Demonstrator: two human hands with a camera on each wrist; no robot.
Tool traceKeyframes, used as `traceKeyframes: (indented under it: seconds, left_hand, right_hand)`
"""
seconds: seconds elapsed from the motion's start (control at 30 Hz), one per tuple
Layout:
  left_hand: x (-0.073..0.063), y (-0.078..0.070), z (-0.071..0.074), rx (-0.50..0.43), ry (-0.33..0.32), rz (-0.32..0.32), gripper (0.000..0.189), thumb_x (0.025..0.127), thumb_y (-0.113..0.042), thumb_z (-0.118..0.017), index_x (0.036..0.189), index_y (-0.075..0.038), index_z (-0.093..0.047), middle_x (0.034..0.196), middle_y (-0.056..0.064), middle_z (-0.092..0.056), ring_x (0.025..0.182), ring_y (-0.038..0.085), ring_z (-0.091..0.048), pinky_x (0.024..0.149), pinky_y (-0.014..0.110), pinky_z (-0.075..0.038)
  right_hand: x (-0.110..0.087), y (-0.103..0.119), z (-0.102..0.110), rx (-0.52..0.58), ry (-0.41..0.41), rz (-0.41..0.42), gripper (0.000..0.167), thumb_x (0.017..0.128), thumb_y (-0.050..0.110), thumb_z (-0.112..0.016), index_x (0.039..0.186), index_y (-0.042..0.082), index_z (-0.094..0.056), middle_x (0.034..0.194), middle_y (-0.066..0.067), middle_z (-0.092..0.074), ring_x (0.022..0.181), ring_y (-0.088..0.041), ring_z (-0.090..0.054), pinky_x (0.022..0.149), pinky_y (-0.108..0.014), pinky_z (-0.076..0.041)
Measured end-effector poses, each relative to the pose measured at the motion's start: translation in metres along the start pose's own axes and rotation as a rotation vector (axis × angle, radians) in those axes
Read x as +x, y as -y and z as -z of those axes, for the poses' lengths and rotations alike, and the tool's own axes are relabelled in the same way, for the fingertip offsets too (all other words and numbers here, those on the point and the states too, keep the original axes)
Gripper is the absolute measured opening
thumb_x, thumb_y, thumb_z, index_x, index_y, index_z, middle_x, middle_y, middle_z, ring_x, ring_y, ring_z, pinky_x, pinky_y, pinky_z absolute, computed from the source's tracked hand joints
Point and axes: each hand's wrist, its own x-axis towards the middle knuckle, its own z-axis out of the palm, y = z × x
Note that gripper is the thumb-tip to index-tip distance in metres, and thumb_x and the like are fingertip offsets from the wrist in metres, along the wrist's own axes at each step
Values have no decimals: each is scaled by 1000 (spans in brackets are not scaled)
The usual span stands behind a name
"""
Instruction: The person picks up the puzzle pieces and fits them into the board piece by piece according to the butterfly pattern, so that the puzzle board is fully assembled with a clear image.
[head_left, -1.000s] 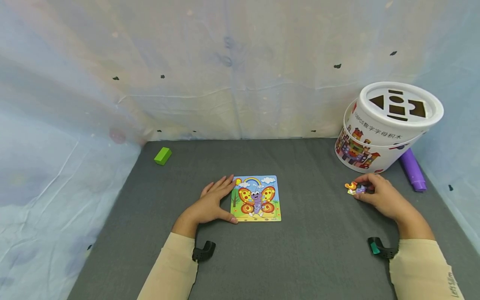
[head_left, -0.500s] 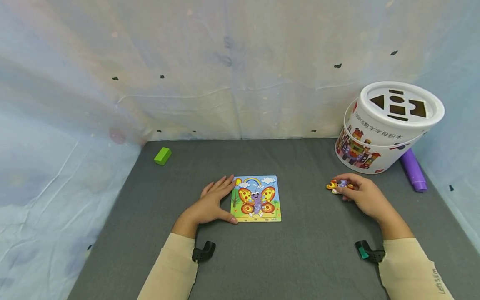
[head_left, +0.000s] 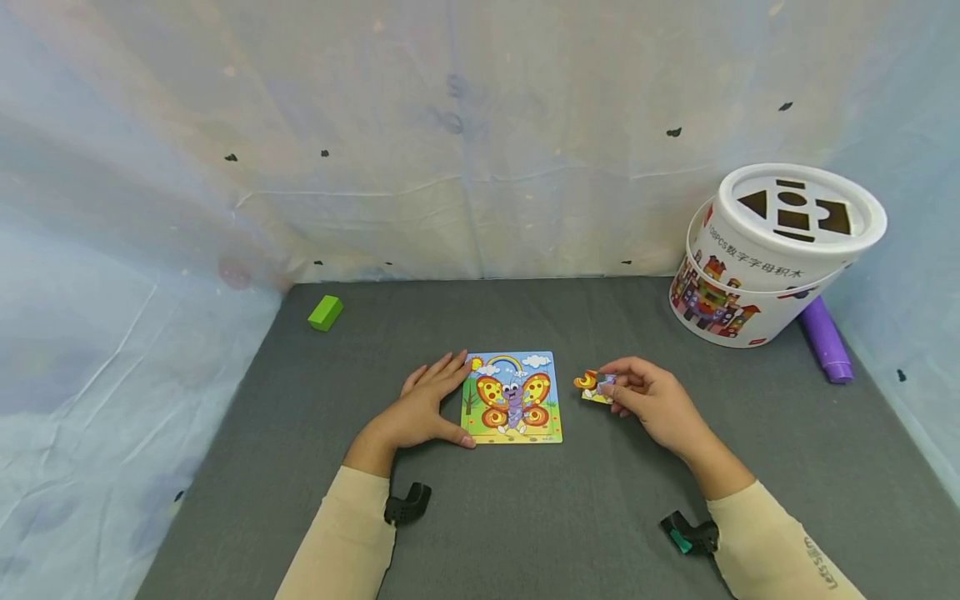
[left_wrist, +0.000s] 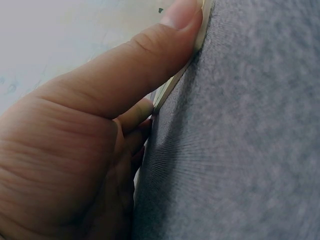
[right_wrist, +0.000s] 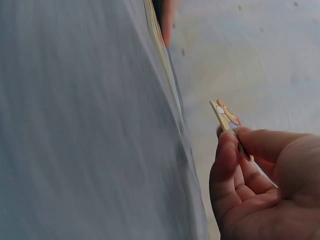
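A square butterfly puzzle board (head_left: 514, 397) lies flat on the grey table in the head view. My left hand (head_left: 420, 406) rests along its left edge, fingers fairly straight toward the top corner and thumb at the bottom corner. In the left wrist view the thumb (left_wrist: 145, 57) lies against the board's thin wooden edge (left_wrist: 175, 82). Right of the board, my right hand (head_left: 652, 400) pinches a puzzle piece (head_left: 587, 382) between thumb and fingers. The piece carries orange, purple and yellow print; its right part is covered by the fingers. The right wrist view shows the piece (right_wrist: 225, 115) held tilted.
A white lidded block bucket (head_left: 750, 275) with shape cut-outs stands at the back right. Beside it lies a purple cylinder (head_left: 827, 340). One green block (head_left: 326, 312) sits at the far left of the grey table (head_left: 525, 517). A pale cloth backdrop (head_left: 480, 167) rises behind.
My right hand has carried the puzzle piece leftward from near the bucket to just right of the board. The left hand and the board have stayed in place.
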Motion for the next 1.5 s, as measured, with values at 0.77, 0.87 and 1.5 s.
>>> traceKeyframes:
  seconds: [0.77,0.87,1.5]
  left_hand:
    - [-2,2,0,11,-3,20,128,75,-50,-101,174,-17,-28,181,-2,-12,166,22,-2,128,55,5]
    - [-1,2,-1,14,0,23,128,75,-51,-100,175,-17,-27,181,-3,-12,166,22,-2,128,55,5]
    - [0,3,-1,18,-2,0,129,75,-53,-100,175,-18,-27,181,-2,-12,166,21,-2,128,55,5]
  right_hand:
    - [2,12,-106,54,159,140,25,106,-3,-68,130,-3,-73,104,-11,-74,88,-24,-76,77,-36,-64]
    - [5,16,-111,-60,123,187,26,105,-2,-71,130,1,-75,104,-6,-73,85,-16,-71,74,-32,-61]
    - [-28,43,-129,-946,164,499,69,97,46,-84,149,4,-66,157,-15,-57,143,-36,-52,104,-59,-45]
